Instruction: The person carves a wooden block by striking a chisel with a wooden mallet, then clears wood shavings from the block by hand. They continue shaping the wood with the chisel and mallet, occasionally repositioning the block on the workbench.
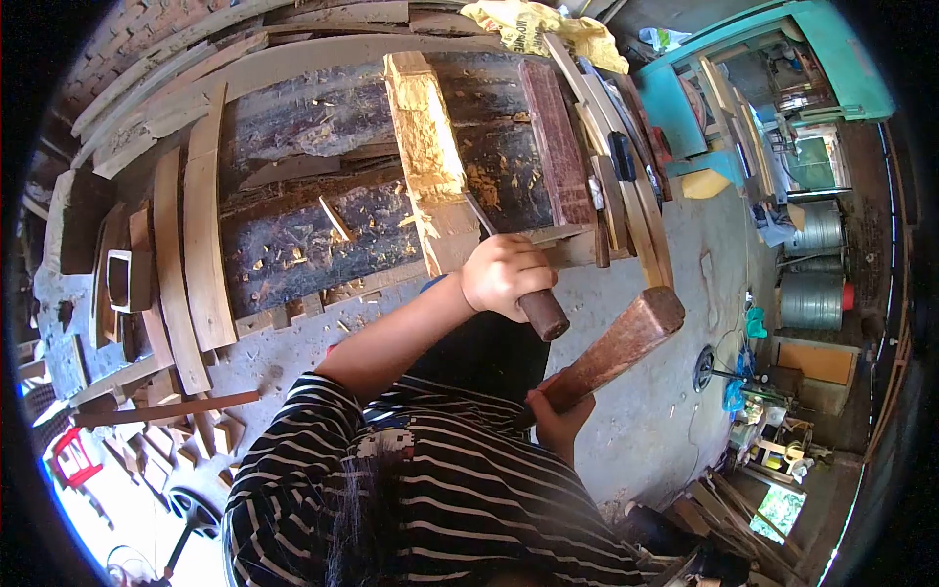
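Note:
My left hand (501, 274) grips the round wooden handle of a chisel (541, 313). Its thin metal blade (479, 217) points up into a pale, roughly chopped wooden beam (423, 137) that lies across a dark workbench (293, 235). My right hand (559, 416) sits lower, near my striped shirt, and holds a thick brown wooden mallet (618, 345). The mallet is raised at a slant, its head just right of the chisel handle's end. Fresh yellow chips lie scattered on the bench around the beam.
Curved wooden slats (201, 245) lean at the bench's left, and more planks (626, 186) lie at its right. A yellow sack (533, 24) sits at the top. A teal cabinet (685, 108) and metal drums (812, 293) stand on the right, on a concrete floor (665, 391).

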`<state>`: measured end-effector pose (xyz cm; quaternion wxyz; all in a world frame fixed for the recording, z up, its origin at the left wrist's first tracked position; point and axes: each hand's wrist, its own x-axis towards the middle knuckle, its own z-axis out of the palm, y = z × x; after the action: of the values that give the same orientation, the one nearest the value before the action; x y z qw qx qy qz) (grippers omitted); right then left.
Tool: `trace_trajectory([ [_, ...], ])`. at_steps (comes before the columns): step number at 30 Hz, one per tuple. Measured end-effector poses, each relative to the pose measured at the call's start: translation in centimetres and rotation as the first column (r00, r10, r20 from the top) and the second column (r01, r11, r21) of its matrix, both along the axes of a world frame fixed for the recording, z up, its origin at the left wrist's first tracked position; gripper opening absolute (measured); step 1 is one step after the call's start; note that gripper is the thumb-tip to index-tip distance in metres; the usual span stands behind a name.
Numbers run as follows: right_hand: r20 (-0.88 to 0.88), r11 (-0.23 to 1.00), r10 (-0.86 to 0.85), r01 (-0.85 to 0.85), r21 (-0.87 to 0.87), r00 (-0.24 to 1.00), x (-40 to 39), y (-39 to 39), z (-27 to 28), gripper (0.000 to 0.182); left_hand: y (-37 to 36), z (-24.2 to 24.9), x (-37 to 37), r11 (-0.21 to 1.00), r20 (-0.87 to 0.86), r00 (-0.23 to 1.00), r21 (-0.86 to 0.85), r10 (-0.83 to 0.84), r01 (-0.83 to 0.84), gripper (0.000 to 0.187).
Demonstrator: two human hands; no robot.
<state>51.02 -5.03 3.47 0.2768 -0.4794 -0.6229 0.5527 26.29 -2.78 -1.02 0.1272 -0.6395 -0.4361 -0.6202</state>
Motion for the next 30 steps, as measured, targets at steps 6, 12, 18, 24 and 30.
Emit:
trace_trajectory([
  [6,-0.05,0.985,0.164,-0.16,0.068,0.985,-0.3,0.3,0.4,0.027,-0.7,-1.6,0.9,1.0,-0.142,0.99,0.022,0.014,-0.011,0.029],
  [12,-0.025,0.985,0.153,-0.15,0.089,0.988,0.5,0.7,-0.5,0.03,-1.8,-5.6,0.4,0.971,-0.437,0.88,-0.219,-0.187,0.098,0.034],
  [18,0.059,0.975,0.202,-0.206,0.079,0.978,0.7,2.0,0.5,0.03,-2.1,-0.3,1.5,0.982,-0.167,0.983,-0.185,-0.072,0.041,0.036],
  [24,-0.089,0.985,0.135,-0.124,0.122,0.987,-0.7,2.4,4.2,0.017,-1.4,0.7,0.4,0.964,-0.103,0.992,-0.264,-0.071,0.042,0.04],
  [30,-0.342,0.83,0.506,-0.34,0.443,0.792,-1.3,3.0,5.1,0.051,-1.7,1.3,-0.8,0.964,-0.015,0.997,-0.258,-0.07,0.064,0.039],
])
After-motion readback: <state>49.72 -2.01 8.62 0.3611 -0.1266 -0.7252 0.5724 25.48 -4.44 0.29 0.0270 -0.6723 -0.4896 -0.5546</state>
